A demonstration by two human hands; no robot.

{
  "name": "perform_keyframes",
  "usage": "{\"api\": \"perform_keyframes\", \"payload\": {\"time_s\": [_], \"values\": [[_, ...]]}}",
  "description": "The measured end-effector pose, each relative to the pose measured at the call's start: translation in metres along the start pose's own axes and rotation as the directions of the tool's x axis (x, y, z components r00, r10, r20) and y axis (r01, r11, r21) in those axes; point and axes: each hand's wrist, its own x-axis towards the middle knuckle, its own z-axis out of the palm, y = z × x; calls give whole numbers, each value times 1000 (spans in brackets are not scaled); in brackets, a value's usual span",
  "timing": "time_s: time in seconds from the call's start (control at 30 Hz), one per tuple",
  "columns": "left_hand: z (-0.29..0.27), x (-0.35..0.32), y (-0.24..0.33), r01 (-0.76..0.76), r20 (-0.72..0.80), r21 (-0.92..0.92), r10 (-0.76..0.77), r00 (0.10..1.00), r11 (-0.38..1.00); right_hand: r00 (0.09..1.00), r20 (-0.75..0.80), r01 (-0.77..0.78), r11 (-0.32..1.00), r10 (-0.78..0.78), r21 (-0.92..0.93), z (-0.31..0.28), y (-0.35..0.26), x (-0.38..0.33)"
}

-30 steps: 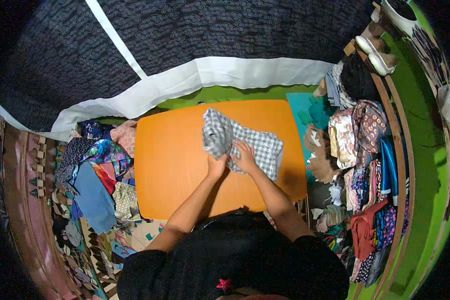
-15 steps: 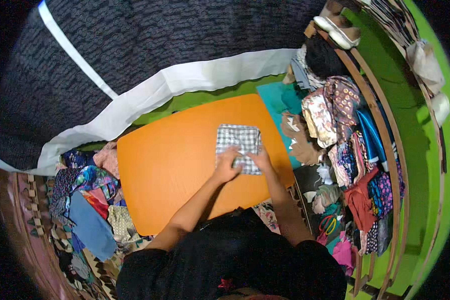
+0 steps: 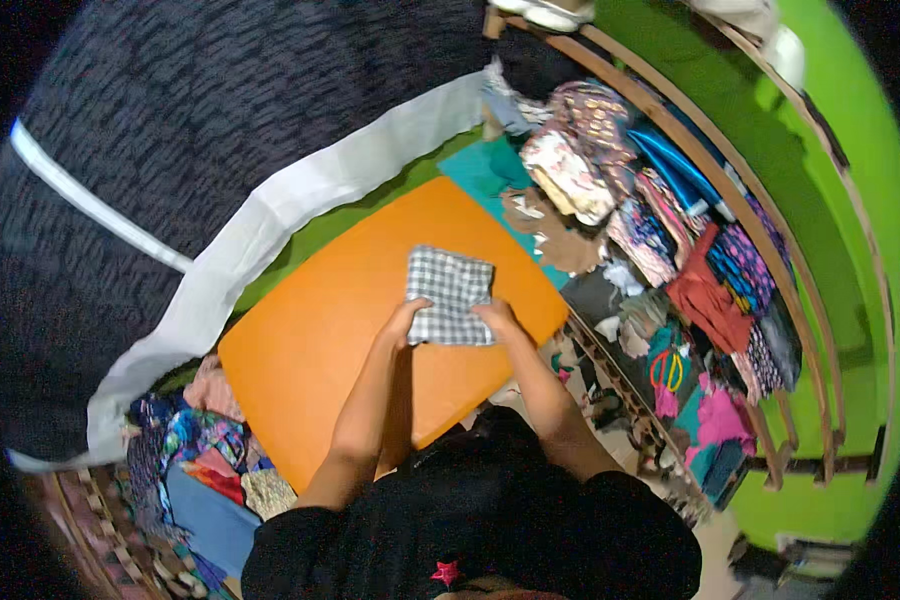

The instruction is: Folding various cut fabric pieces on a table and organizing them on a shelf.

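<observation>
A folded grey-and-white checked cloth (image 3: 450, 292) is held between my two hands over the orange tabletop (image 3: 320, 310). My left hand (image 3: 406, 322) grips its left edge near the lower corner, thumb on top. Opposite it, my right hand (image 3: 496, 320) pinches the right edge, also with the thumb on top. The fingers of both hands are mostly hidden under the cloth. Whether the cloth touches the table or is slightly raised, I cannot tell.
Piled clothes (image 3: 570, 180) and a red-and-yellow-handled pair of scissors (image 3: 668, 370) lie to the right, beside a wooden rail (image 3: 660, 110). More clothes (image 3: 210, 500) are heaped at the left. A dark curtain with a white border (image 3: 300, 190) hangs beyond the table.
My hands have gone from lying on top of the checked cloth to gripping its two side edges. The view has turned to the right.
</observation>
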Motion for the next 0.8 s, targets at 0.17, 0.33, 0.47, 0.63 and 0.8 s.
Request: {"api": "perform_keyframes", "payload": {"time_s": [0.17, 0.33, 0.47, 0.63, 0.8], "values": [[30, -19, -32, 226, 247, -162, -182, 952, 961, 929, 370, -225, 772, -14, 594, -51, 49, -76], [107, -18, -73, 395, 630, -96, -251, 735, 914, 931, 355, -358, 400, 84, 844, -138, 77, -182], [222, -37, -78, 390, 795, 141, -339, 503, 910, 992, 10, -32, 176, 126, 984, -176, 171, -228], [350, -50, -77, 169, 813, 460, -490, 315, 872, 907, -263, 210, 187, 330, 960, -255, 204, -290], [486, -67, -98, -141, 915, 229, -163, 369, 963, 725, -626, 526, 356, 288, 773, -349, 240, -345]]}}
